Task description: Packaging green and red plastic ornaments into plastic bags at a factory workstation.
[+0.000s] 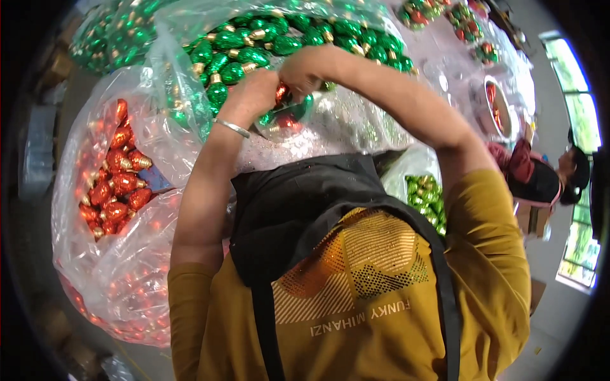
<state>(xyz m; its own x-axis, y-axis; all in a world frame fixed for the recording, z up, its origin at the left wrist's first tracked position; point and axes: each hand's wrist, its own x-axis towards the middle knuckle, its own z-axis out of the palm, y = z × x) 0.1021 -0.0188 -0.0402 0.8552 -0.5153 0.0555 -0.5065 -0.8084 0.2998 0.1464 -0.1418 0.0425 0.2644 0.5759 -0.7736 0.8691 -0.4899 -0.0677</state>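
Observation:
Over the table my left hand [252, 93] and my right hand [303, 71] come together, fingers curled. A shiny red bulb ornament [281, 94] shows between them, against the fingers of my right hand. What my left fingers grip is hidden behind the hand. Just below is a clear, round plastic container [277, 131] with red and green ornaments showing through it. Green bulb ornaments [283, 44] with gold caps lie heaped beyond my hands. To the left, a clear plastic bag [82, 162] gapes around red bulb ornaments [117, 190].
Light green ornaments [427, 197] fill a bag by my right elbow. A white tub [486, 120] with red pieces stands at right, near a seated person [540, 168]. Filled clusters of ornaments [467, 30] sit at the far right of the table [419, 54].

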